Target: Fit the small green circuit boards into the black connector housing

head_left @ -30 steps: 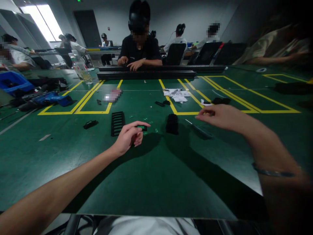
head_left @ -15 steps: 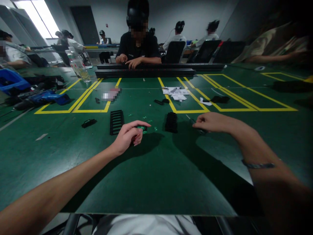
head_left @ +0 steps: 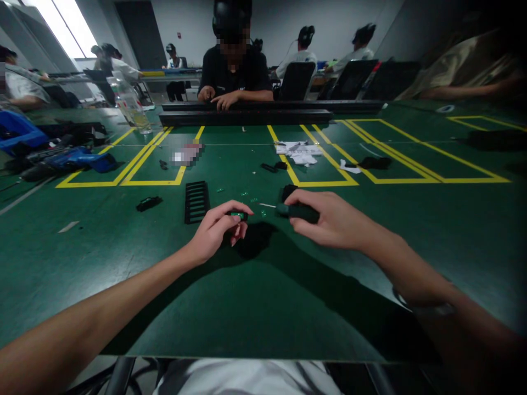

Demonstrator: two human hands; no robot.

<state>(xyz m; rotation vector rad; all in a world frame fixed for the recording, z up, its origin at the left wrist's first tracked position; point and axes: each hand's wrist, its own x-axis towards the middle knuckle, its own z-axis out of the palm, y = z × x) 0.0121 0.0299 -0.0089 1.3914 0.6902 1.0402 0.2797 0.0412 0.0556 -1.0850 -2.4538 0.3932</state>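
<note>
My left hand (head_left: pixel 218 230) pinches a small black part with a green face (head_left: pixel 239 216) above the green table. From the right, my right hand (head_left: pixel 325 219) grips a dark-handled screwdriver (head_left: pixel 302 212), its thin metal tip pointing left at the small part without touching it. A black slotted rack (head_left: pixel 196 202) lies just beyond my left hand. Behind the screwdriver, a black block (head_left: pixel 289 191) is partly hidden by my right hand. Several small green pieces (head_left: pixel 254 199) are scattered between the hands. Another small black part (head_left: pixel 149 203) lies to the left.
White papers (head_left: pixel 298 152) and a dark cloth-like item (head_left: pixel 374 163) lie farther back. At the left are a blue tool (head_left: pixel 88 159) and a plastic bottle (head_left: pixel 140 118). Long black bars (head_left: pixel 247 117) cross the table before a seated person (head_left: pixel 234 71).
My right hand has lifted the screwdriver and moved left, bringing its tip near my left hand. My left hand still holds the small part, now gripped with the index finger more bent.
</note>
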